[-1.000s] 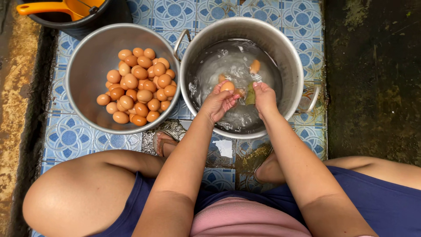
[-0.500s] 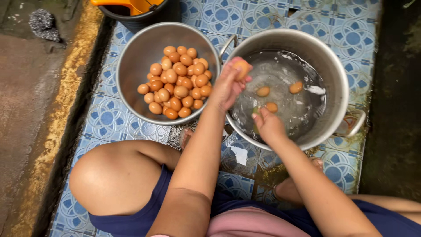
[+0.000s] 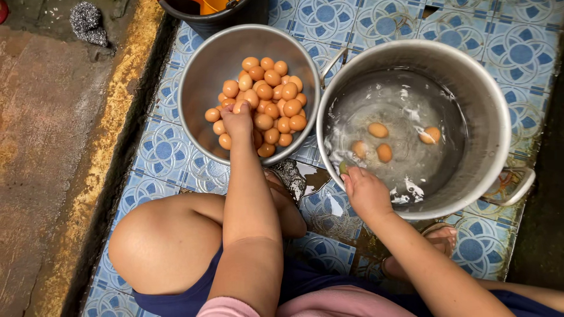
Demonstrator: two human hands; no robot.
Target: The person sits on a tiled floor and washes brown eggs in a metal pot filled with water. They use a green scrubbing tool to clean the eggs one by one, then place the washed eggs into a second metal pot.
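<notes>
A metal bowl (image 3: 202,70) on the left holds several brown eggs (image 3: 272,77). My left hand (image 3: 238,122) reaches into it, fingers closed on an egg (image 3: 241,106) that touches the pile. To the right stands a large metal pot (image 3: 490,100) of foamy water in which several eggs (image 3: 378,130) float. My right hand (image 3: 365,192) rests on the pot's near rim, curled around a small greenish pad (image 3: 343,168) that it mostly hides.
Bowl and pot sit on blue patterned floor tiles (image 3: 161,149). A black bucket (image 3: 211,22) with an orange scoop (image 3: 212,5) stands behind the bowl. A steel scrubber (image 3: 88,22) lies on bare concrete at the far left, beyond a yellowed gutter edge (image 3: 114,117). My left knee (image 3: 161,240) is below the bowl.
My left hand carried an egg from the pot across to the bowl and lowered it onto the pile. My right hand drew back from the water to the pot's near rim.
</notes>
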